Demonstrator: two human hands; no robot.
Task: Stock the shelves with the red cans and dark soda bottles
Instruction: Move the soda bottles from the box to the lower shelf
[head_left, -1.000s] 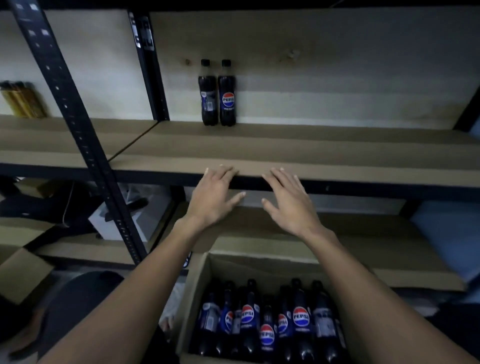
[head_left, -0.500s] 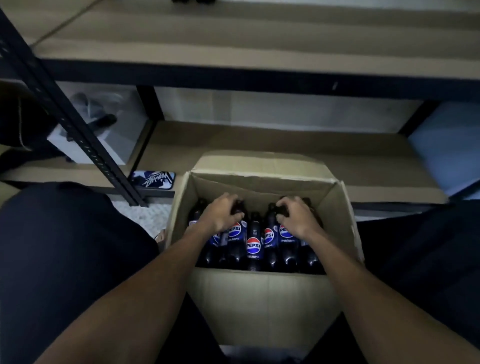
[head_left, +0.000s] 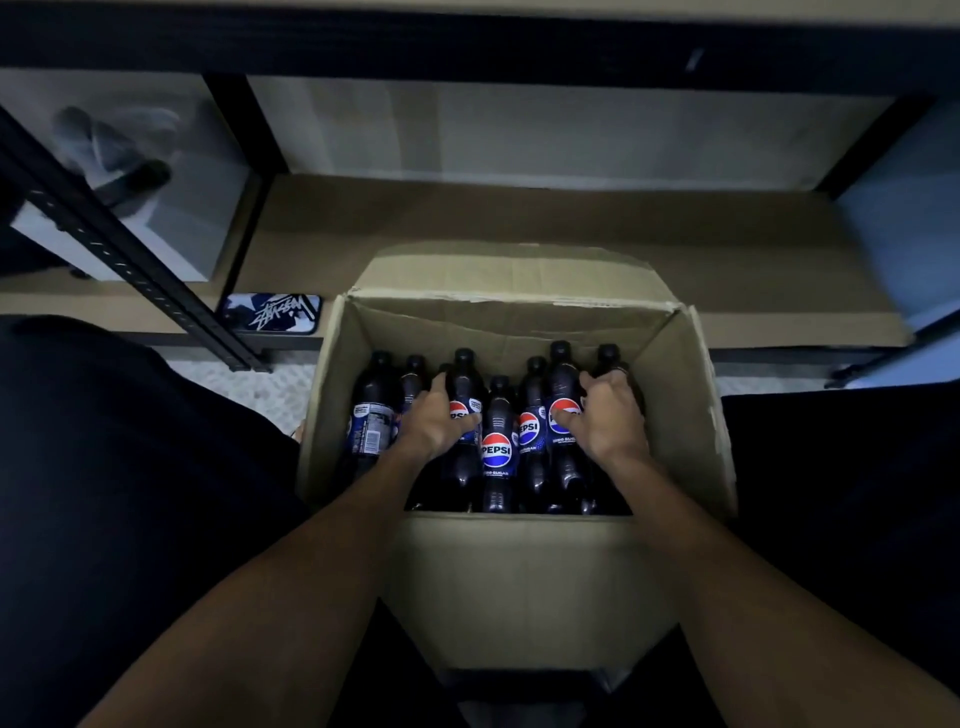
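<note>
- The head view looks steeply down from above and behind the left hand (head_left: 435, 422) and right hand (head_left: 609, 423), close over the gripped soda bottles (head_left: 464, 375).
- It faces forward: beyond the grip come the box (head_left: 519, 571) far wall, then the low shelf (head_left: 467, 218).

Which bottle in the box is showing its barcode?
The leftmost Pepsi bottle, nearest the cardboard box's left wall; its label shows a white barcode panel, while the others' visible labels show the round logo.

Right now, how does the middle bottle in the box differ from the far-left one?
The middle bottle faces its round Pepsi logo toward the camera; the far-left bottle is turned to show its barcode panel. The middle bottle stands between the left hand and right hand; the far-left bottle stands by the left wall of the cardboard box. Both are dark with black caps.
</note>
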